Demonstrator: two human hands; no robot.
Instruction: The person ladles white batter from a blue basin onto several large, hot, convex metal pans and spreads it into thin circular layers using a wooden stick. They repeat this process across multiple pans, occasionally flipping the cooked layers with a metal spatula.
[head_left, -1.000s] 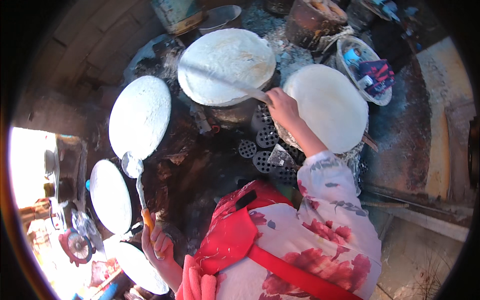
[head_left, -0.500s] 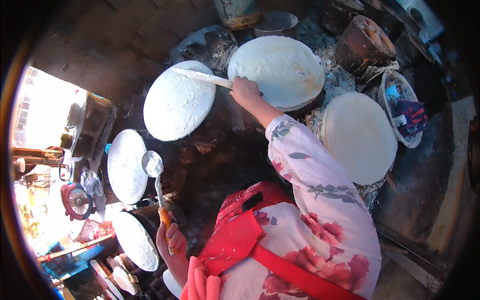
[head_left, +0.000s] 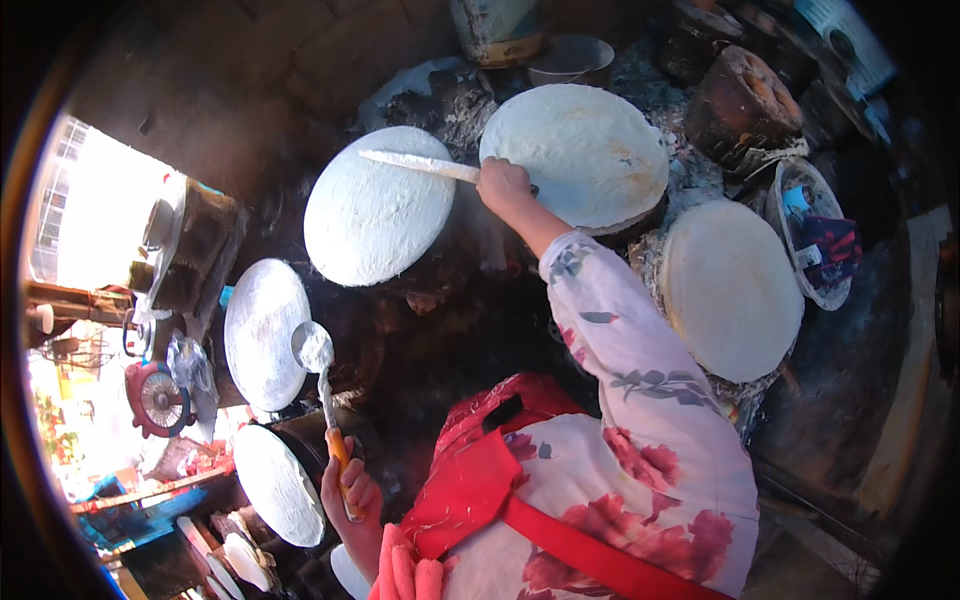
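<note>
My left hand (head_left: 352, 492), fingers wrapped round its orange handle, holds a ladle (head_left: 314, 348). White paste sits in the ladle's bowl, which overlaps the edge of a round white-coated plate (head_left: 262, 325). My right hand (head_left: 506, 186) grips a long, flat spatula (head_left: 418, 164) smeared with white. The blade lies across the upper part of a second white-coated round plate (head_left: 378, 225); whether it touches the coating I cannot tell. Just behind my right hand is a third round plate (head_left: 590, 150), thickly coated and browned in one spot.
Another pale disc (head_left: 735, 290) lies right of my right arm, beside a basin (head_left: 840, 290) holding small items. A clay stove piece (head_left: 745, 100), a bucket (head_left: 497, 30) and a clear bowl (head_left: 575, 60) stand behind. At the left are another white disc (head_left: 278, 485) and a fan (head_left: 160, 398).
The whole view has shifted slightly, so things sit a little further right. The spatula blade has come slightly nearer across the plate and lies flatter. Both hands keep their holds.
</note>
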